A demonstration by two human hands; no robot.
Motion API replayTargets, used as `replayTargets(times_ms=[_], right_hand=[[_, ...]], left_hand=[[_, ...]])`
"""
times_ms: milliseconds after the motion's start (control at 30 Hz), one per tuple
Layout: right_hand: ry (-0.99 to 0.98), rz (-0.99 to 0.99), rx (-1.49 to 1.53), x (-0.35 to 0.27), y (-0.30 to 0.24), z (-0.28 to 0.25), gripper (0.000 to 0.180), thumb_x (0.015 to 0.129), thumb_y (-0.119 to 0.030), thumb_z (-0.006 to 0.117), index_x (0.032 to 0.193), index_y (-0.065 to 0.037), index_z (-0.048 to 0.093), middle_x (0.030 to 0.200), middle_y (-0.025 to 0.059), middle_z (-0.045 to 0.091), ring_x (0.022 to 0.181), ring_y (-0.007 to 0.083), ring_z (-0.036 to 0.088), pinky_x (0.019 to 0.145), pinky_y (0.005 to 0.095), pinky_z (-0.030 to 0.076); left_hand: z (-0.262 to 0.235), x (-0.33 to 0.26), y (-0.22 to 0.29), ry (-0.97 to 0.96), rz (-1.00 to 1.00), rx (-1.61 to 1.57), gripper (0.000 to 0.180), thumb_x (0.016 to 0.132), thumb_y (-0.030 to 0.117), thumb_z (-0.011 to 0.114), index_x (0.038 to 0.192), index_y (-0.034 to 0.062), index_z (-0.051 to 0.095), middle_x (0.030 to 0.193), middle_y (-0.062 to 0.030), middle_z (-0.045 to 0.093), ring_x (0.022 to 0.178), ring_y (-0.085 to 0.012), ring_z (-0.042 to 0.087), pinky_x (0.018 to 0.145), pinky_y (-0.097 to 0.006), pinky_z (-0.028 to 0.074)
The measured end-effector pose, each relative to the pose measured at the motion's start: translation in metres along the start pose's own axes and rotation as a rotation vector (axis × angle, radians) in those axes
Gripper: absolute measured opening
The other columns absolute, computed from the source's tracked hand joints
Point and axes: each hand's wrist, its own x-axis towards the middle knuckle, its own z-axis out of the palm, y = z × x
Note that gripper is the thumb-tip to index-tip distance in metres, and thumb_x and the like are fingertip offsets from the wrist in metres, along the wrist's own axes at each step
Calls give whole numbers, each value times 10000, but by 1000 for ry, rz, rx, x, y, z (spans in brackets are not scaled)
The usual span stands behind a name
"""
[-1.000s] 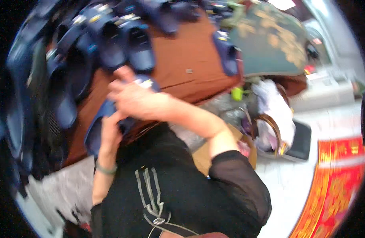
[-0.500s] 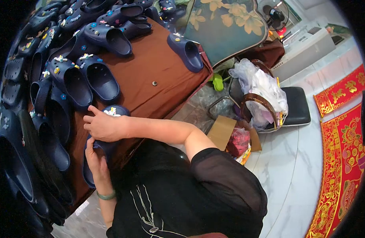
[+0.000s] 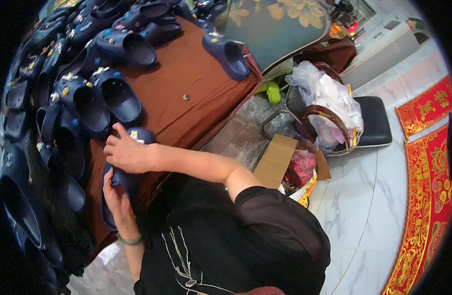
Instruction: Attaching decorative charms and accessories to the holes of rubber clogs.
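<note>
Your left hand: the left hand (image 3: 119, 202), with a pale green bracelet (image 3: 131, 241) at the wrist, is against the side of the clog near its open back, fingers bent; you cannot tell from this view whether it is closed on it.
Your right hand: the right hand (image 3: 130, 153) lies across the upper, fingers half curled; their tips are partly hidden, so whether they pinch anything cannot be told.
Clog at your hands: the dark blue clog (image 3: 131, 181) is on the brown cloth (image 3: 206, 69) at the near edge, with a white charm (image 3: 136, 136) showing beyond your right hand.
Beside it: two charm-decorated clogs (image 3: 119, 101) sit just past your right hand, openings toward you; many more crowd the left.
Bare stretch of cloth: a small round piece (image 3: 186, 97) lies there, and a single clog (image 3: 227, 56) sits near the far right corner.
Floor side: a cardboard box (image 3: 274, 161) stands near a black chair (image 3: 372, 120).
</note>
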Motion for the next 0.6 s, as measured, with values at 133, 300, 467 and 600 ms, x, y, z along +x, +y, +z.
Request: replayTargets(times_ms=[133,300,467,600], right_hand=[[268,72,57,-25,5,-18,125,744,-175,633,859,-126,638,934,36,593,942,213,554,936,463,332],[375,380,169,-107,43,-31,119,744,-115,699,804,-71,606,870,87,631,858,272,600,763,406,439],[455,889,133,-197,101,-11,90,812,-79,647,885,-27,641,906,151,637,805,315,618,719,378,491],[366,1022,-26,-200,143,-4,228,871,-233,619,1065,-120,655,967,139,643,871,303,631,757,388,491]], left_hand=[[11,5,-3,16,3,55,314,853,151,621,1108,-29,594,1107,-107,626,1028,-199,588,955,-357,424],[27,-5,-4,14,21,4,312,843,128,630,1111,-28,588,1111,-117,633,1046,-224,594,975,-368,422],[32,-27,17,28,27,-133,385,871,163,622,1195,-22,529,1202,-140,591,1129,-250,554,1030,-399,381],[29,-31,39,-118,120,-187,358,904,212,606,1184,1,537,1200,-123,590,1113,-238,550,1007,-369,391]])
